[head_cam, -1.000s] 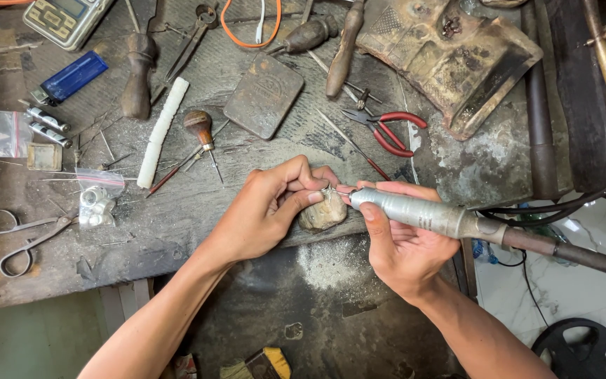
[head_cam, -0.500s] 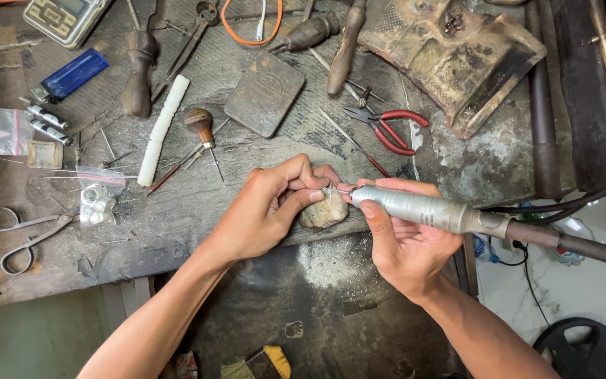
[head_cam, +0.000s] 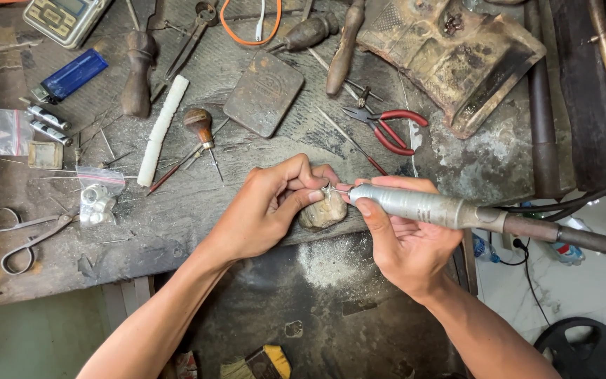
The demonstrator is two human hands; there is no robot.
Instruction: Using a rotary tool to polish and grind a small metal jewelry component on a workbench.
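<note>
I see my left hand (head_cam: 264, 214) pinching a small metal ring (head_cam: 327, 189), fingers (head_cam: 296, 200) closed tight on it, pressed against the worn wooden peg (head_cam: 324, 210) at the front edge of the bench (head_cam: 177, 231). My right hand (head_cam: 405, 242) is wrapped around a grey rotary handpiece (head_cam: 422, 205), gripped like a pen, its tip touching the ring. Behind the hands lie red-handled pliers (head_cam: 387, 130), a flat dark metal block (head_cam: 263, 92), a white stick (head_cam: 163, 130) and a blue lighter (head_cam: 71, 75). Scissors (head_cam: 26, 235) sit well off to the left.
</note>
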